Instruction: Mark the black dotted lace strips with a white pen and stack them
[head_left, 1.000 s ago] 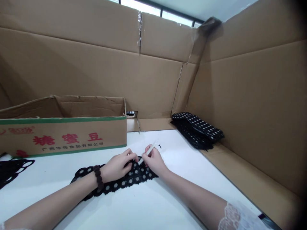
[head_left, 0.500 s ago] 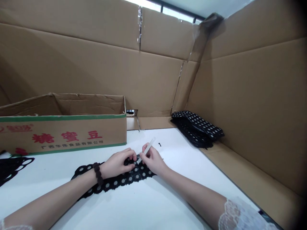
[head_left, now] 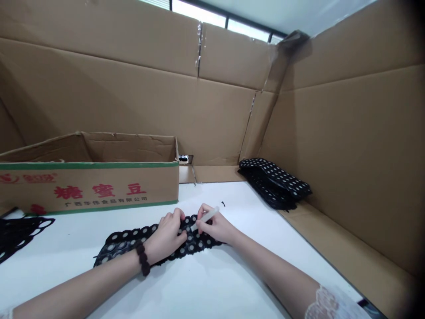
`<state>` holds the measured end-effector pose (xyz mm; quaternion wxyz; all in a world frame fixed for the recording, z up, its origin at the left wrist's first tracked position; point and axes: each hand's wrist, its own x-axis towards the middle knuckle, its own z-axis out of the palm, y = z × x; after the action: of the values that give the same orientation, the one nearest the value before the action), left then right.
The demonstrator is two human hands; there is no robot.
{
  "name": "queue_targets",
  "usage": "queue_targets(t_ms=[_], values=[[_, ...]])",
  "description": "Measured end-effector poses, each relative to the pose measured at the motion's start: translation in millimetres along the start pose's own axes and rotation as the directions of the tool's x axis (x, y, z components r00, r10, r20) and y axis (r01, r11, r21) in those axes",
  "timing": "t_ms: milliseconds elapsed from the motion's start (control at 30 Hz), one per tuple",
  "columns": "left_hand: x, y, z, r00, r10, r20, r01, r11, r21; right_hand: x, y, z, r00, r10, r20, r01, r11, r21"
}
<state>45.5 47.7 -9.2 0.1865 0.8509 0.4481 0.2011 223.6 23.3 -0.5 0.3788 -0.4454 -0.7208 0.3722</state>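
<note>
Before cardboard walls (head_left: pixel 142 102), dotted black fabric (head_left: pixel 191 245) lies on a white tabletop (head_left: pixel 199 283).

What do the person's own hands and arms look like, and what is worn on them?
The left hand and right hand are ungloved. A dark, bumpy band circles the left wrist; none shows on the right. The right sleeve is white lace with a scalloped edge. Only a whitish scrap of the left sleeve shows.

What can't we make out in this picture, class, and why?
Head view throughout:
Part of the dotted strip: hidden by the left hand.
Floor of the cardboard box: hidden by its front wall.
Black mesh: cut off by the left edge.
Dark scrap: too small to identify.
</note>
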Motion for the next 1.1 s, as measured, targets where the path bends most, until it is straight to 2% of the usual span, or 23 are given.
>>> queue_targets(t_ms=[100,200,300,367,433,600,700,800,933,1100], values=[[1,-1,1.1,1.0,0.02,0.02,-0.02,1.0,-0.008,0,2,-4,0.995,-0.101,-0.025,0.091,0.961,-0.26],[2,-3,-1.8,0.996,0.071,0.048,-0.07,0.997,-0.009,1,4,-5,0.969,-0.243,-0.053,0.188,0.853,-0.487],[3,-4,-7.2,0.992,0.111,0.068,-0.104,0.991,-0.089,3,6,-7,0.963,-0.27,0.017,0.239,0.818,-0.523],[2,-4,-10.1,0.99,0.109,0.091,-0.095,0.986,-0.14,4,5,-8,0.968,-0.226,0.11,0.25,0.82,-0.515],[2,-4,-11.5,0.989,0.093,0.112,-0.074,0.985,-0.158,4,4,-8,0.971,-0.184,0.153,0.238,0.808,-0.539],[2,-4,-10.5,0.995,0.07,0.075,-0.065,0.996,-0.057,1,-3,-5,0.971,-0.195,0.135,0.235,0.707,-0.667],[5,-6,-12.8,0.989,0.074,0.129,-0.07,0.997,-0.037,2,-2,-2,0.971,-0.213,0.11,0.227,0.675,-0.702],[8,-7,-18.7,0.978,0.09,0.188,-0.077,0.994,-0.077,4,3,1,0.984,-0.175,0.02,0.147,0.752,-0.642],[9,-7,-29.3,0.959,0.09,0.269,-0.034,0.979,-0.203,7,7,2,0.998,-0.062,-0.033,0.043,0.911,-0.411],[10,-6,-37.0,0.938,0.06,0.34,0.047,0.953,-0.298,10,9,4,0.998,0.007,-0.064,-0.02,0.978,-0.209]])
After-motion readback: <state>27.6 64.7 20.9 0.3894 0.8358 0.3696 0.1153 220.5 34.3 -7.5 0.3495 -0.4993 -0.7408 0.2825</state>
